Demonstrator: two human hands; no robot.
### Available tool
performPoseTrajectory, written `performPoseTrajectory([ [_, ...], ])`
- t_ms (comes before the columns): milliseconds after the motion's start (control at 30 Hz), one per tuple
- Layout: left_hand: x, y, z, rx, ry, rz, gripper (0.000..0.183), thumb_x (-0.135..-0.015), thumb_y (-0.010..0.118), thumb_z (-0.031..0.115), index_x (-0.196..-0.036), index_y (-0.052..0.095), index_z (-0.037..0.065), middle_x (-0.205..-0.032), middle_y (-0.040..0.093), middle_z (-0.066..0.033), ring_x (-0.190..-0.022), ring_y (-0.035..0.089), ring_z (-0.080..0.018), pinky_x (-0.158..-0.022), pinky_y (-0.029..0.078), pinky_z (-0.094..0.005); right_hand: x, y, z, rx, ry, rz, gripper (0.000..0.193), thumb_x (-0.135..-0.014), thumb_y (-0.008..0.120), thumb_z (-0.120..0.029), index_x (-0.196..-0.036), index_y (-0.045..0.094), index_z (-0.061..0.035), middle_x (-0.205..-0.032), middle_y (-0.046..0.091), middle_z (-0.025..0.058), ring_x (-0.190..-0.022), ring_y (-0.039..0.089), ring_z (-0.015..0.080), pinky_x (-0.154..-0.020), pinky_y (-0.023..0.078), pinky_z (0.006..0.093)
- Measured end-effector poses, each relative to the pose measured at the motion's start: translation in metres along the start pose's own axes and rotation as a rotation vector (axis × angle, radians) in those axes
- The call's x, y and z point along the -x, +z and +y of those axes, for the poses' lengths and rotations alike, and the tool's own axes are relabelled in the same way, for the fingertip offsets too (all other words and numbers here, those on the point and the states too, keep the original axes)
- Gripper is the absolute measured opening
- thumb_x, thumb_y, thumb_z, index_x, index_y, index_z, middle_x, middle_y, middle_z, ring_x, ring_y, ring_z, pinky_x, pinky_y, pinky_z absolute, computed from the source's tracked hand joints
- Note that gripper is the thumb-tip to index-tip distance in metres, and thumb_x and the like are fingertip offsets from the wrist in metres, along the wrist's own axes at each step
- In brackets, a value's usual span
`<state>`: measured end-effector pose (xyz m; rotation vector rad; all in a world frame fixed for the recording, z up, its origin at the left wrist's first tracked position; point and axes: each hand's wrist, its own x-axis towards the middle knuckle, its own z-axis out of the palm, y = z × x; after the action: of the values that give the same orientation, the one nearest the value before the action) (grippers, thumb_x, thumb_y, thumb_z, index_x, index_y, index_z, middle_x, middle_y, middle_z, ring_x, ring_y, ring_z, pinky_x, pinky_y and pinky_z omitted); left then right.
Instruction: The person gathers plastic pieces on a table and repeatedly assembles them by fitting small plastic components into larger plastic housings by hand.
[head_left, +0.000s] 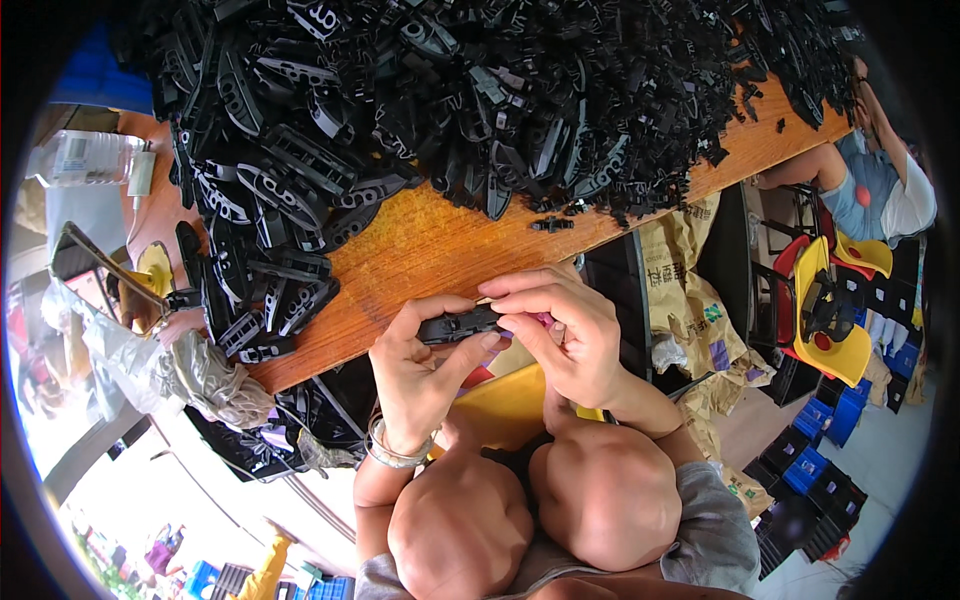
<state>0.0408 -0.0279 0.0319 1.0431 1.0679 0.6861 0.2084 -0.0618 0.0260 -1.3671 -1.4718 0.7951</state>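
A small black plastic part (458, 326) is held between both hands just off the front edge of the wooden table (400, 262). My left hand (420, 350) grips its left end with thumb and fingers. My right hand (562, 328) pinches at its right end, thumb and fingertips pressed together; whatever small piece they may hold is hidden. Beyond my hands, a large heap of similar black plastic parts (300, 170) covers the table's far side. One small black piece (552, 224) lies apart from the heap, near the table edge.
A phone on a yellow stand (152, 275) and a plastic bottle (85, 158) are at the left. Brown paper sacks (690, 290) stand right of my legs. Yellow chairs (825, 320), blue and black crates (810, 470) and another person (880, 180) are farther right.
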Motion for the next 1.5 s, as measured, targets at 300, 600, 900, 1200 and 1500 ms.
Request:
performPoseTrajectory([
  [300,0.003,-0.008,-0.014,-0.123,0.131,0.050,0.021,-0.082,0.064,0.000,-0.101,0.057,-0.003,-0.076,0.069,-0.0102,-0.064,0.064,-0.0083,-0.055,0.051,-0.0199,0.000,0.003,0.002,0.004,-0.006,-0.027,0.029,-0.074,0.069,-0.004,-0.103,0.063,-0.0029,-0.101,0.065,0.0102,-0.082,0.062,0.0241,-0.070,0.044,0.0321],
  [600,-0.005,-0.004,-0.010,-0.264,0.454,-0.011,0.023,-0.080,0.066,0.003,-0.103,0.065,0.002,-0.069,0.066,-0.0087,-0.054,0.062,-0.0143,-0.054,0.049,-0.0253,0.008,-0.012,0.005,-0.287,0.401,-0.200,0.028,-0.078,0.071,-0.006,-0.105,0.063,-0.0014,-0.084,0.062,0.0064,-0.070,0.058,0.0094,-0.062,0.048,0.0233],
  [900,-0.044,-0.027,0.014,-1.285,0.493,0.513,0.032,-0.088,0.061,0.013,-0.117,0.056,0.002,-0.048,0.051,-0.0069,-0.038,0.051,-0.0242,-0.040,0.039,-0.0335,0.014,-0.019,0.013,-0.096,0.518,-0.193,0.023,-0.077,0.067,0.006,-0.100,0.064,0.0027,-0.090,0.061,0.0086,-0.074,0.059,0.0095,-0.060,0.050,0.0215],
  [1200,-0.041,-0.018,0.011,-1.298,0.686,0.416,0.025,-0.077,0.071,0.011,-0.100,0.063,0.004,-0.070,0.054,-0.0067,-0.058,0.054,-0.0213,-0.050,0.043,-0.0336,-0.019,-0.009,0.041,0.623,-0.203,0.338,0.031,-0.065,0.072,0.004,-0.093,0.063,-0.0059,-0.085,0.053,0.0052,-0.068,0.050,0.0223,-0.058,0.043,0.0327],
  [1500,-0.038,-0.017,0.001,-1.286,0.800,0.308,0.032,-0.075,0.074,0.016,-0.101,0.062,0.000,-0.087,0.054,-0.0102,-0.072,0.052,-0.0275,-0.064,0.044,-0.0368,-0.006,0.005,0.025,-0.220,0.151,0.338,0.023,-0.083,0.060,0.009,-0.105,0.061,0.0033,-0.100,0.059,0.0130,-0.074,0.063,0.0146,-0.061,0.053,0.0231],
])
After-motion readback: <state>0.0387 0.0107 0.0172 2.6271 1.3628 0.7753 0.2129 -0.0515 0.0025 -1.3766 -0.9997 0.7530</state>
